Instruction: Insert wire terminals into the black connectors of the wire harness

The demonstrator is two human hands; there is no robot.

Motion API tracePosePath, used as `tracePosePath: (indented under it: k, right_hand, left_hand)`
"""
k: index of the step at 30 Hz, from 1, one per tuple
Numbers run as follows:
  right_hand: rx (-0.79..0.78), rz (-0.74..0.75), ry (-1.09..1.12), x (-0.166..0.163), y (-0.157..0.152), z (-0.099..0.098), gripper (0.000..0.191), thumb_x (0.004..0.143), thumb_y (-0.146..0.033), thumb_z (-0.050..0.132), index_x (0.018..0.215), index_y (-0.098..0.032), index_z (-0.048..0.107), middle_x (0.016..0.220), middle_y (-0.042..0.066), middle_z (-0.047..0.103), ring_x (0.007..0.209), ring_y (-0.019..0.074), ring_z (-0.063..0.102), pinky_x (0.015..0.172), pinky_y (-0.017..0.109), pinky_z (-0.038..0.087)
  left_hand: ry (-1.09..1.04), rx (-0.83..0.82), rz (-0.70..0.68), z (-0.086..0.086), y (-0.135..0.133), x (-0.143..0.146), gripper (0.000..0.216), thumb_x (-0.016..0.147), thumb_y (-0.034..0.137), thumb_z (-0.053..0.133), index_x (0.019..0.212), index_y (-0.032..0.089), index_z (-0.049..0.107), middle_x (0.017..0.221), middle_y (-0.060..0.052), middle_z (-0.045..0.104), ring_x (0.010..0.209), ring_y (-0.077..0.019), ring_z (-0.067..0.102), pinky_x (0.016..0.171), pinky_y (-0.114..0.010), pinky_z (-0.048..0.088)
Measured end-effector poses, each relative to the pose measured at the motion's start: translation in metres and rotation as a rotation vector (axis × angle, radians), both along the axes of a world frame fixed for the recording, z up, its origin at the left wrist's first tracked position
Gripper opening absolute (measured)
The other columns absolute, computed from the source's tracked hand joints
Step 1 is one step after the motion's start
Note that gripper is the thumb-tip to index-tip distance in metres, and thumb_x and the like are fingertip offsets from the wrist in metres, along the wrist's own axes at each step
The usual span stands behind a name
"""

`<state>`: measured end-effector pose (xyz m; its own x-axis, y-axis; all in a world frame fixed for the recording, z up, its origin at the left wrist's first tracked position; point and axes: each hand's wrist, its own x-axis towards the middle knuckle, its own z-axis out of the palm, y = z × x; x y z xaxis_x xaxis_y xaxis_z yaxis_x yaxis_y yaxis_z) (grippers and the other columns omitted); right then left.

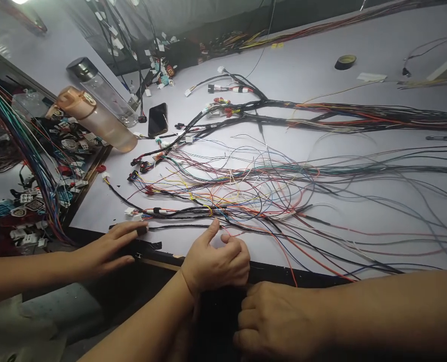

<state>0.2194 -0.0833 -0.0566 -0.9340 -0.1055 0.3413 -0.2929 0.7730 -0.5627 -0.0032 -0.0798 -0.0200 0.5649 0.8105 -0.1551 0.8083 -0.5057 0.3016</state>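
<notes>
A loose wire harness (246,191) of many coloured wires spreads over the white table (359,90). My left hand (215,261) is at the front edge with its fingers curled, pinching thin wires, a red one among them, where the strands gather. My right hand (272,317) lies lower, below the table's dark front edge (306,276). Its fingers are curled and pressed together, and what they hold is hidden. Another person's hand (108,246) comes in from the left. It lies flat with fingers stretched out, fingertips on a black taped branch (178,213).
Two clear bottles (102,113) lie at the back left beside a black phone (158,119). A tray of connectors (38,196) and hanging wire bundles (15,125) are at the left. A tape roll (345,62) sits far back right. Thick bundled harness (359,118) runs to the right.
</notes>
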Motion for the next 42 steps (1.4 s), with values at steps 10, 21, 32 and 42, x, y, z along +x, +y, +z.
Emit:
tracePosePath:
  k: [10, 21, 32, 42]
  right_hand:
    - [-0.001, -0.012, 0.054, 0.000, -0.002, -0.007, 0.032, 0.095, -0.043, 0.051, 0.083, -0.015, 0.061, 0.067, -0.002, 0.058, 0.056, 0.0136, 0.047, 0.055, 0.031, 0.035]
    - [-0.002, 0.011, 0.080, 0.000, -0.001, -0.008, 0.035, 0.100, -0.037, 0.044, 0.080, -0.015, 0.062, 0.064, -0.001, 0.059, 0.057, 0.0133, 0.048, 0.055, 0.030, 0.033]
    - [0.040, -0.020, 0.148, 0.000, -0.003, -0.007, 0.036, 0.096, -0.041, 0.051, 0.074, -0.014, 0.063, 0.060, -0.002, 0.057, 0.052, 0.0125, 0.047, 0.053, 0.029, 0.033]
    - [0.087, -0.008, 0.109, -0.001, -0.002, -0.011, 0.035, 0.095, -0.044, 0.052, 0.077, -0.016, 0.062, 0.065, -0.002, 0.059, 0.054, 0.0130, 0.048, 0.053, 0.030, 0.033]
  left_hand:
    - [0.226, 0.388, -0.317, -0.003, 0.007, 0.039, 0.033, 0.082, 0.043, 0.052, 0.103, 0.019, 0.058, 0.108, -0.012, 0.058, 0.116, -0.0266, 0.051, 0.105, -0.057, 0.038]
    - [0.539, 0.659, -0.531, -0.005, 0.003, 0.060, 0.022, 0.082, 0.020, 0.052, 0.103, 0.016, 0.059, 0.104, -0.010, 0.061, 0.096, -0.0225, 0.061, 0.099, -0.048, 0.049]
    - [0.523, 0.695, -0.581, -0.007, 0.014, 0.080, 0.021, 0.084, 0.015, 0.043, 0.090, 0.013, 0.063, 0.094, -0.015, 0.063, 0.086, -0.0269, 0.061, 0.078, -0.051, 0.053]
    - [0.443, 0.743, -0.564, -0.012, 0.016, 0.077, 0.011, 0.084, 0.017, 0.054, 0.082, 0.011, 0.064, 0.087, -0.011, 0.062, 0.090, -0.0255, 0.058, 0.081, -0.047, 0.052]
